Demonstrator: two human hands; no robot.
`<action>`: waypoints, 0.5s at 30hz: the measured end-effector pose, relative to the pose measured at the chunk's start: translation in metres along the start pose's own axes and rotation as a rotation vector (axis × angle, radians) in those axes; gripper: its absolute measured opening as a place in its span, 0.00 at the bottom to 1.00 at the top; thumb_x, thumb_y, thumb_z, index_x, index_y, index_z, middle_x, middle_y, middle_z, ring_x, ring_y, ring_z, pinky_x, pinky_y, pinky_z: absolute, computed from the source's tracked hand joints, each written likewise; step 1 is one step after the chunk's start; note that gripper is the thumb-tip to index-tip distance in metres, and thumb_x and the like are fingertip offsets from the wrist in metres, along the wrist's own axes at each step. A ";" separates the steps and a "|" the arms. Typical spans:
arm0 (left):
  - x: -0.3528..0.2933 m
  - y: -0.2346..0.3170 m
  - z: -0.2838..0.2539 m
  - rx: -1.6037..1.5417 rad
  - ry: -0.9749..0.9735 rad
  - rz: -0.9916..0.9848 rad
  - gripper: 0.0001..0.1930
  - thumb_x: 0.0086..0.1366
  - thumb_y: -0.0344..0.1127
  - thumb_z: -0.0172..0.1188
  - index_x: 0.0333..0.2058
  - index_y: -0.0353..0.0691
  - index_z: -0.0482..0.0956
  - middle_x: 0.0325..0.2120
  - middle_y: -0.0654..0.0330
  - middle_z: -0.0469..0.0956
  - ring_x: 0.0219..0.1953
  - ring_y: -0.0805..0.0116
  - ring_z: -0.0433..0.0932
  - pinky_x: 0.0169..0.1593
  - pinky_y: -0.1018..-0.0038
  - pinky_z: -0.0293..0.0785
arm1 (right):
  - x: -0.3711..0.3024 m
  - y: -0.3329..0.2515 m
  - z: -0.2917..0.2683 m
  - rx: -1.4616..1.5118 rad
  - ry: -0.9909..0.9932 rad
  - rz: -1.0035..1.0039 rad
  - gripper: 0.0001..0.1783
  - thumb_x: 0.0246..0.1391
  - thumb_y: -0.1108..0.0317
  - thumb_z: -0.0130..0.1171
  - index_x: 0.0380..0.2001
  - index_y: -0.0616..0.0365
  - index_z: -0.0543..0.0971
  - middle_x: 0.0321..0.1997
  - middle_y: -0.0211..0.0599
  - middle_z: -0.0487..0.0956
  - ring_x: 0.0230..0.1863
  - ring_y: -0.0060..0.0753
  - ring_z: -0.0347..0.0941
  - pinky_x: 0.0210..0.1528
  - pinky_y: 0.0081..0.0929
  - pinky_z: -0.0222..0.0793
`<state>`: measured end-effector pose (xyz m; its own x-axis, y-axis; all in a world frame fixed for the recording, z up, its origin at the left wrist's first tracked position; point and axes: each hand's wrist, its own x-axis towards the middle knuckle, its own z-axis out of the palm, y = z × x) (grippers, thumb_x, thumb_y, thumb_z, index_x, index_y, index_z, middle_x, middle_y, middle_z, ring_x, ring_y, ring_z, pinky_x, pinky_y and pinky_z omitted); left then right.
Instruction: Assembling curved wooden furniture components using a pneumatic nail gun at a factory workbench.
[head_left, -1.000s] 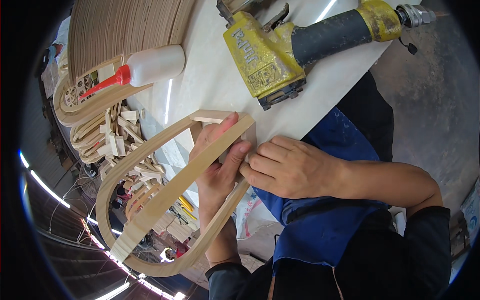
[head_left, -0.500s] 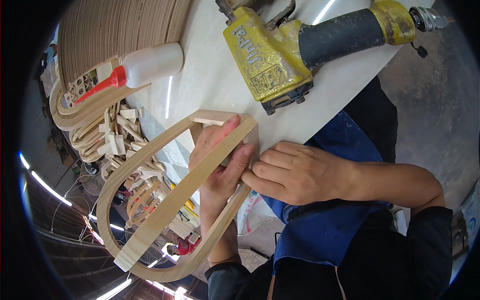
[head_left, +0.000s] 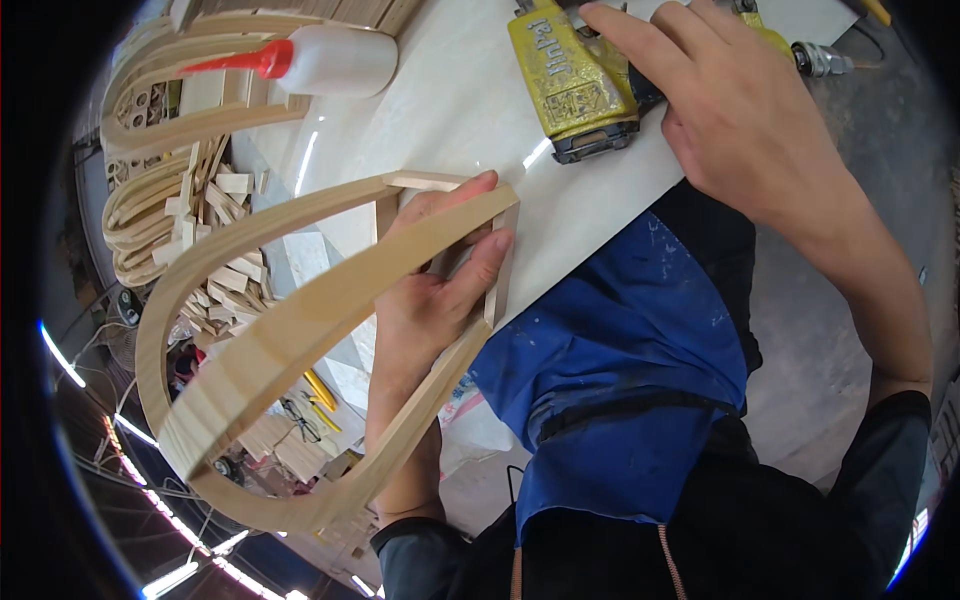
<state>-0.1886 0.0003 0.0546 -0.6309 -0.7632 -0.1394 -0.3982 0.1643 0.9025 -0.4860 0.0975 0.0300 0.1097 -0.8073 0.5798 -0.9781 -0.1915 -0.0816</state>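
My left hand [head_left: 432, 285] is closed around the squared end of a pale wooden frame [head_left: 255, 325]. Curved strips run from that end to a rounded bow at the lower left, and one flat bar crosses over my palm. At the top of the view, my right hand [head_left: 735, 110] lies over the dark handle of a yellow pneumatic nail gun [head_left: 572, 85], fingers bent across it and the forefinger reaching along the trigger side. My right thumb is mostly hidden. The nail gun rests on the white tabletop, its nose pointing away from the handle.
A white glue bottle [head_left: 340, 62] with a red nozzle lies on the white tabletop [head_left: 440, 110]. Bent wooden frames [head_left: 150, 130] and loose offcuts [head_left: 225, 275] are heaped at the left. An air hose coupling [head_left: 822, 60] sits at the gun's rear. My blue apron [head_left: 610, 350] meets the table edge.
My right hand has left the frame's end and moved up and right onto the nail gun's handle. The frame, still in my left hand, has tilted. The whole view has shifted somewhat.
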 end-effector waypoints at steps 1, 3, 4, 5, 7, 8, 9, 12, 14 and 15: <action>0.000 0.003 0.002 -0.045 0.007 -0.033 0.20 0.68 0.23 0.74 0.59 0.34 0.88 0.44 0.57 0.88 0.45 0.66 0.82 0.52 0.75 0.81 | 0.002 0.003 -0.004 -0.017 -0.056 -0.006 0.24 0.56 0.74 0.65 0.57 0.56 0.80 0.44 0.36 0.88 0.40 0.44 0.84 0.44 0.38 0.79; -0.001 0.006 0.005 -0.139 0.019 -0.105 0.18 0.70 0.22 0.73 0.58 0.33 0.89 0.47 0.56 0.89 0.45 0.68 0.82 0.53 0.75 0.81 | 0.006 0.004 -0.009 -0.048 -0.170 -0.018 0.22 0.58 0.72 0.65 0.56 0.55 0.80 0.43 0.36 0.88 0.39 0.43 0.84 0.42 0.38 0.79; -0.002 0.006 0.005 -0.186 0.023 -0.142 0.17 0.71 0.22 0.73 0.57 0.32 0.89 0.48 0.56 0.89 0.45 0.69 0.83 0.54 0.76 0.82 | 0.007 0.005 -0.012 -0.065 -0.228 -0.022 0.20 0.59 0.72 0.65 0.56 0.54 0.80 0.43 0.35 0.88 0.39 0.43 0.84 0.41 0.38 0.79; -0.002 0.006 0.005 -0.196 0.033 -0.138 0.17 0.71 0.22 0.73 0.57 0.32 0.89 0.48 0.56 0.89 0.45 0.69 0.83 0.54 0.76 0.82 | 0.008 0.004 -0.015 -0.079 -0.286 -0.025 0.19 0.60 0.71 0.65 0.55 0.53 0.80 0.42 0.35 0.88 0.38 0.43 0.85 0.40 0.38 0.79; -0.001 0.005 0.003 -0.169 0.004 -0.103 0.15 0.71 0.23 0.73 0.55 0.31 0.89 0.51 0.55 0.90 0.44 0.70 0.83 0.54 0.76 0.83 | 0.008 0.003 -0.020 -0.110 -0.403 -0.027 0.17 0.62 0.69 0.64 0.54 0.52 0.80 0.41 0.34 0.88 0.37 0.42 0.85 0.39 0.37 0.79; -0.001 0.005 0.003 -0.155 -0.012 -0.086 0.15 0.71 0.23 0.73 0.55 0.31 0.89 0.52 0.55 0.90 0.44 0.70 0.83 0.54 0.76 0.83 | 0.008 0.003 -0.022 -0.126 -0.463 -0.025 0.16 0.62 0.68 0.64 0.54 0.51 0.80 0.41 0.33 0.88 0.36 0.42 0.85 0.38 0.37 0.79; -0.001 0.004 0.002 -0.141 -0.030 -0.069 0.14 0.71 0.23 0.73 0.54 0.31 0.90 0.54 0.54 0.90 0.43 0.71 0.83 0.54 0.76 0.83 | 0.007 0.002 -0.025 -0.143 -0.523 -0.022 0.15 0.63 0.67 0.64 0.53 0.50 0.80 0.40 0.33 0.88 0.35 0.42 0.85 0.37 0.37 0.79; -0.002 0.002 -0.002 -0.121 -0.035 -0.066 0.14 0.71 0.24 0.73 0.54 0.30 0.89 0.55 0.54 0.89 0.42 0.72 0.83 0.53 0.76 0.83 | -0.003 -0.009 -0.036 -0.019 -0.463 -0.115 0.13 0.65 0.67 0.61 0.51 0.52 0.77 0.33 0.35 0.88 0.31 0.45 0.86 0.33 0.41 0.78; -0.001 0.000 -0.004 -0.090 -0.056 -0.058 0.14 0.71 0.24 0.73 0.53 0.29 0.89 0.57 0.54 0.89 0.41 0.73 0.83 0.53 0.77 0.84 | -0.009 -0.021 -0.044 -0.016 -0.540 -0.126 0.11 0.66 0.66 0.61 0.50 0.52 0.77 0.33 0.33 0.87 0.30 0.42 0.85 0.33 0.38 0.78; 0.000 -0.002 -0.002 -0.101 -0.064 -0.052 0.14 0.71 0.24 0.73 0.53 0.29 0.89 0.57 0.54 0.89 0.41 0.73 0.83 0.53 0.77 0.84 | -0.014 -0.024 -0.046 -0.004 -0.528 -0.148 0.11 0.65 0.66 0.61 0.49 0.52 0.78 0.32 0.33 0.87 0.29 0.41 0.85 0.32 0.36 0.78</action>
<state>-0.1864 -0.0016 0.0535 -0.6534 -0.7273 -0.2098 -0.3641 0.0590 0.9295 -0.4724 0.1388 0.0614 0.3189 -0.9426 0.0992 -0.9460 -0.3229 -0.0268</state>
